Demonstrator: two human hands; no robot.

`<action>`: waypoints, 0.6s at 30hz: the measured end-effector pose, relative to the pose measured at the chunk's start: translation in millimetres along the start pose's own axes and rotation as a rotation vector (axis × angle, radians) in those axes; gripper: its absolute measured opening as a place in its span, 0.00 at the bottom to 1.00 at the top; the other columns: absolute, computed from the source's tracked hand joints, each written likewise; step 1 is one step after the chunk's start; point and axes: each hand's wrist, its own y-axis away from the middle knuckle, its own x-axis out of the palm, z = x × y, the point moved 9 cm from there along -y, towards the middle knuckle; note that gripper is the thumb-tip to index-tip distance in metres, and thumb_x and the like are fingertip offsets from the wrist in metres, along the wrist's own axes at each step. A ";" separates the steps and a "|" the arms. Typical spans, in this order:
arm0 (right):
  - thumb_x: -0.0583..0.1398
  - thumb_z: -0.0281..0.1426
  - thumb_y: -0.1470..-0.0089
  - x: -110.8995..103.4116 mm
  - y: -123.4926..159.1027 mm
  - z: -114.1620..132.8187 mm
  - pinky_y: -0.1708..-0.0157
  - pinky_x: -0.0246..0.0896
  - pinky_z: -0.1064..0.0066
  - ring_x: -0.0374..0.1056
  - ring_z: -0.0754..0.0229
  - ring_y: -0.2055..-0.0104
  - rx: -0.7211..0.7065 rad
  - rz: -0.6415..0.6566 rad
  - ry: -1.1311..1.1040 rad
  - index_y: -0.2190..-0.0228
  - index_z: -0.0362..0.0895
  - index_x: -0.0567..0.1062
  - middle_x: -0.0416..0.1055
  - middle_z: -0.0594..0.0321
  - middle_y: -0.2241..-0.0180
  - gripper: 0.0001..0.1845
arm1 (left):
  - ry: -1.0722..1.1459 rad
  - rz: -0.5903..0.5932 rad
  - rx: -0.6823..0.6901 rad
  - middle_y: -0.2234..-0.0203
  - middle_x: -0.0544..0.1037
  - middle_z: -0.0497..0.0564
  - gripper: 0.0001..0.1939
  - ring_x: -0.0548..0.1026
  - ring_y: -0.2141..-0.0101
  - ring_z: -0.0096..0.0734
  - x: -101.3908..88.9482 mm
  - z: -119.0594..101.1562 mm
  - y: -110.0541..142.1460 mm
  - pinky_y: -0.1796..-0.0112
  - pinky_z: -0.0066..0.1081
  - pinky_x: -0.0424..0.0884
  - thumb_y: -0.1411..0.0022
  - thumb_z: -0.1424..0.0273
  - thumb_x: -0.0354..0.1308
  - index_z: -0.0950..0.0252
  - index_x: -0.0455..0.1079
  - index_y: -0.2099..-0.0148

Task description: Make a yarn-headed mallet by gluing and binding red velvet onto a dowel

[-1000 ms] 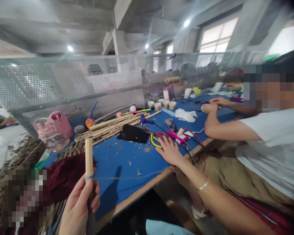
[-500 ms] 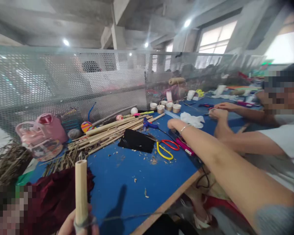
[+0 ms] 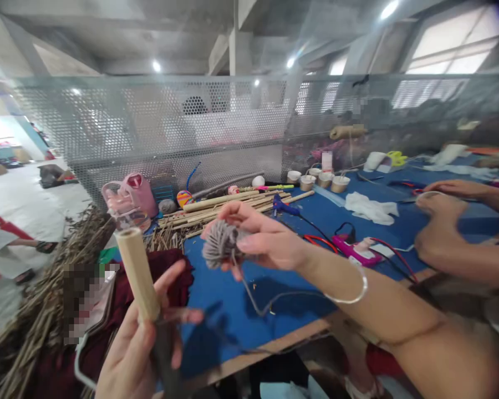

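Note:
In my left hand (image 3: 128, 338), at the lower left, is a pale bamboo tube (image 3: 137, 271), tilted slightly with its open end up. Its lower part looks dark grey and is blurred. The thumb rests against the tube while some fingers stick out to the right. Over the middle of the table, my right hand (image 3: 266, 235) grips a ball of grey yarn (image 3: 222, 244). A loose strand (image 3: 258, 310) hangs from the ball and loops to the right. A thin bracelet (image 3: 363, 285) circles my right wrist.
Bamboo sticks (image 3: 216, 205) and a blue glue gun (image 3: 285, 206) lie behind my hands. Several paper cups (image 3: 307, 183) stand by the mesh screen. A magenta power strip (image 3: 355, 252) lies on the right, near a co-worker's hands (image 3: 441, 205). Dark red cloth (image 3: 170, 271) lies left.
My right hand has come from the table's right side to the middle and now holds the grey yarn ball. My left hand with the tube has risen. The view has turned left.

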 end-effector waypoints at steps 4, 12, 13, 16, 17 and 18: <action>0.59 0.30 0.50 49.3 -12.0 -20.5 0.67 0.68 0.70 0.68 0.63 0.62 -0.128 -0.093 -0.225 0.49 0.52 0.54 0.62 0.59 0.51 0.28 | 0.118 0.225 -0.010 0.48 0.72 0.53 0.15 0.80 0.65 0.43 19.2 -3.8 5.2 0.85 0.20 0.66 0.45 0.58 0.61 0.56 0.70 0.56; 0.62 0.18 0.61 52.8 -4.5 -4.9 0.63 0.64 0.73 0.66 0.65 0.63 -0.213 -0.203 0.115 0.57 0.46 0.69 0.69 0.64 0.60 0.27 | 0.023 0.513 -0.323 0.85 0.69 0.44 0.15 0.61 0.89 0.15 29.3 21.3 47.5 0.86 0.14 0.54 0.40 0.56 0.54 0.62 0.68 0.59; 0.64 0.19 0.62 43.8 -3.0 -9.6 0.66 0.64 0.73 0.66 0.66 0.67 -0.180 -0.240 0.041 0.62 0.45 0.70 0.69 0.66 0.64 0.22 | 0.040 0.502 -0.315 0.86 0.65 0.42 0.15 0.56 0.90 0.12 24.4 17.8 49.8 0.86 0.14 0.53 0.39 0.56 0.54 0.62 0.68 0.60; 0.68 0.26 0.63 15.0 4.8 -38.4 0.74 0.62 0.74 0.67 0.67 0.75 -0.045 -0.394 -0.251 0.72 0.45 0.65 0.69 0.69 0.73 0.18 | 0.111 0.461 -0.209 0.86 0.57 0.40 0.13 0.48 0.87 0.13 7.5 0.7 54.2 0.85 0.15 0.53 0.40 0.57 0.54 0.60 0.68 0.61; 0.69 0.30 0.63 8.5 8.0 -49.6 0.74 0.63 0.73 0.68 0.66 0.75 -0.001 -0.434 -0.323 0.74 0.45 0.63 0.70 0.68 0.73 0.19 | 0.127 0.447 -0.161 0.85 0.55 0.40 0.12 0.48 0.87 0.14 2.3 -5.0 56.0 0.84 0.16 0.53 0.39 0.57 0.54 0.60 0.68 0.61; 0.69 0.33 0.62 3.6 10.9 -59.8 0.74 0.64 0.72 0.69 0.64 0.74 0.035 -0.462 -0.370 0.74 0.44 0.62 0.71 0.67 0.73 0.20 | 0.133 0.424 -0.116 0.85 0.54 0.40 0.12 0.47 0.86 0.14 -3.0 -9.5 58.0 0.84 0.16 0.53 0.39 0.57 0.53 0.59 0.68 0.61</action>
